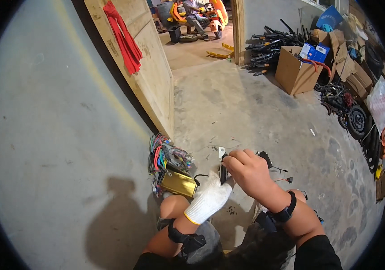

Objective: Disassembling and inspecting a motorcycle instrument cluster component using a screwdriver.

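Observation:
My left hand, in a white knitted glove, is closed around a narrow black part. A pale metal tab with a hole sticks up at its far end. My bare right hand is closed against the far right side of that part; its curled fingertips are hidden, so what they pinch does not show. To the left of the glove lies a gold metal box with a black cable, beside a tangle of coloured wires. Beyond my right hand is a black piece with thin leads.
A door with a red cloth stands open ahead; a person sits by an orange scooter beyond it. Right, a cardboard box, black shafts and a tyre line the wall. Small dark bits lie between my legs.

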`<state>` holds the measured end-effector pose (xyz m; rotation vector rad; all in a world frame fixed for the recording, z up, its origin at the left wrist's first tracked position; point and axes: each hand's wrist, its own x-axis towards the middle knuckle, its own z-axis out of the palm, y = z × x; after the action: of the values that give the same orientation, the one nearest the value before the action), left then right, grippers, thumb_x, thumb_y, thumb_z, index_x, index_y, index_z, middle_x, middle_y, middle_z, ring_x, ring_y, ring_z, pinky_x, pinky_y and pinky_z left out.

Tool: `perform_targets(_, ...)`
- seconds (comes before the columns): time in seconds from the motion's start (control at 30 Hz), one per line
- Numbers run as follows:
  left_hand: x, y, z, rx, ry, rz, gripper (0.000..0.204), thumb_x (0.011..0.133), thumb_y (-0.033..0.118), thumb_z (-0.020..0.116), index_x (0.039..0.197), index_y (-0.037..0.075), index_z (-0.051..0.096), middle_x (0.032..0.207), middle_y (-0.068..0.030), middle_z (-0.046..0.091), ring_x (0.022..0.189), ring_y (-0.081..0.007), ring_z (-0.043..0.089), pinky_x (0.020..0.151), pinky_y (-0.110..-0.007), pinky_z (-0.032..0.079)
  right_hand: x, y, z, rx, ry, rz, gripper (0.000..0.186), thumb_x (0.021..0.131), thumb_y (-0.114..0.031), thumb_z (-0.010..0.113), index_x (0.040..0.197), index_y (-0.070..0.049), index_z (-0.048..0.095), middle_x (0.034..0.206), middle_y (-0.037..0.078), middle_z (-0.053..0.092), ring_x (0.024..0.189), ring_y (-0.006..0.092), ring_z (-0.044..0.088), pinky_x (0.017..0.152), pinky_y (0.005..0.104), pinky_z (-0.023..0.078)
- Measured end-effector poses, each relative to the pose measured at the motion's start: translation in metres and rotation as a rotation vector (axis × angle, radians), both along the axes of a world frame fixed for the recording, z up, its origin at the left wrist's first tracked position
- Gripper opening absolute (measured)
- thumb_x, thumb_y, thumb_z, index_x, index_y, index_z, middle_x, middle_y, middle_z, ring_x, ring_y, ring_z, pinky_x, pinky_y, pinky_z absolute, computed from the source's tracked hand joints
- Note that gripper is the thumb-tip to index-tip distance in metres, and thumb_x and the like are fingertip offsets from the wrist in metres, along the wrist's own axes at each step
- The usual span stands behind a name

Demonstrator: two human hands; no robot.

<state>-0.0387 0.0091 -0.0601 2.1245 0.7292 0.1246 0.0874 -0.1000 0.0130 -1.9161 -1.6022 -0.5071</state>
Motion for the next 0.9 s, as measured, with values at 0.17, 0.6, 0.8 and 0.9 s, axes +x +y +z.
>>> perform_targets(0.17, -0.003, -0.004, 0.054, -0.047, 0.078, -0.019, 0.046, 0.092, 0.041, 0.057, 0.115, 0.002, 0.046, 0.092, -0.0292, 0.066, 0.091, -0.0496, 0.065, 0.08, -0.057, 0.05, 0.008, 0.001, -0.005, 0.085, 0.278, 0.035, 0.017, 0.083, -0.012, 0.075, 0.098, -0.01, 0.067, 0.093, 0.004, 0.067, 0.076, 0.0246, 0.066, 0.064, 0.0355, 0.054)
perform_targets(0.6, -0.005, -0.009, 0.071, -0.089, 0.026, 0.019, 0.083, 0.091, 0.024, 0.062, 0.157, 0.003, 0.017, 0.118, -0.0302, 0.063, 0.108, -0.0457, 0.064, 0.09, -0.048, 0.051, 0.003, 0.001, -0.003, 0.111, 0.439, 0.007, 0.013, 0.083, -0.008, 0.077, 0.092, -0.007, 0.069, 0.088, 0.008, 0.066, 0.073, 0.0273, 0.067, 0.063, 0.0355, 0.053)
perform_targets(0.8, -0.006, -0.007, 0.07, -0.064, -0.197, -0.164, 0.083, 0.092, 0.012, 0.057, 0.16, 0.002, 0.01, 0.145, -0.0279, 0.046, 0.131, -0.0347, 0.054, 0.105, -0.039, 0.045, 0.001, 0.0, 0.0, 0.145, 0.232, -0.04, 0.015, 0.08, -0.005, 0.079, 0.09, -0.005, 0.069, 0.086, 0.008, 0.067, 0.071, 0.025, 0.067, 0.061, 0.0352, 0.054)
perform_targets(0.9, -0.002, -0.006, 0.065, -0.225, -0.278, -0.177, 0.083, 0.092, 0.01, 0.057, 0.16, 0.002, 0.012, 0.145, -0.0241, 0.046, 0.131, -0.0283, 0.054, 0.105, -0.036, 0.044, 0.005, 0.0, 0.002, 0.171, 0.165, -0.019, 0.016, 0.079, -0.01, 0.08, 0.089, -0.007, 0.068, 0.084, 0.007, 0.065, 0.071, 0.0256, 0.067, 0.059, 0.0353, 0.054)
